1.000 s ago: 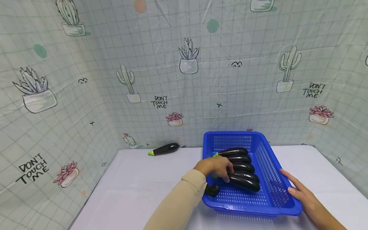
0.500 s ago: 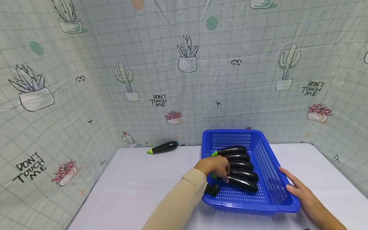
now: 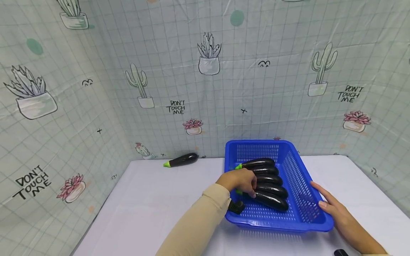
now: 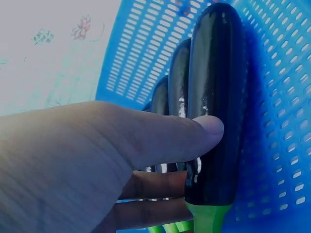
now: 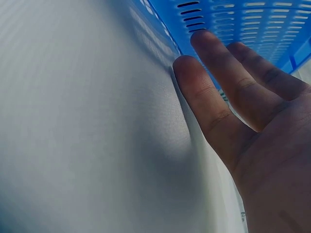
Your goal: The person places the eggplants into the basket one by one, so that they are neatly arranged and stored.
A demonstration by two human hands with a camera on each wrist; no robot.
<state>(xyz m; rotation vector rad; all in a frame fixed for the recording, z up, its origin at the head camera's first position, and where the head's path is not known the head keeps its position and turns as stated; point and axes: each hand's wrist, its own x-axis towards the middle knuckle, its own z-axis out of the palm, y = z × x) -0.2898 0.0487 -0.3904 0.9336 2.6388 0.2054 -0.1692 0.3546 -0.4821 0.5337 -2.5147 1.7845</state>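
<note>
A blue perforated basket (image 3: 304,224) holds a row of several dark glossy eggplants lying side by side. My left hand (image 3: 238,179) reaches into it from the left and pinches the nearest eggplant (image 3: 272,201) close to its green cap, which the head view mostly hides. In the left wrist view the thumb presses on top of this eggplant (image 4: 216,82), with other fingers behind it. Along the basket's right side lies my right hand (image 3: 337,211), its thumb and index fingertips touching the outer rim. Straight fingers (image 5: 204,97) rest against the outer wall in the right wrist view.
Another eggplant (image 3: 182,160) lies alone at the table's back edge, left of the basket. A cloth with cactus prints (image 3: 208,89) hangs behind and at the sides of the white table (image 3: 144,206). Small black objects show under the left wrist and beside the right wrist.
The head view has tilted down slightly, so everything sits a little differently in it. My left hand stays at the nearest eggplant, and my right hand stays on the basket's side.
</note>
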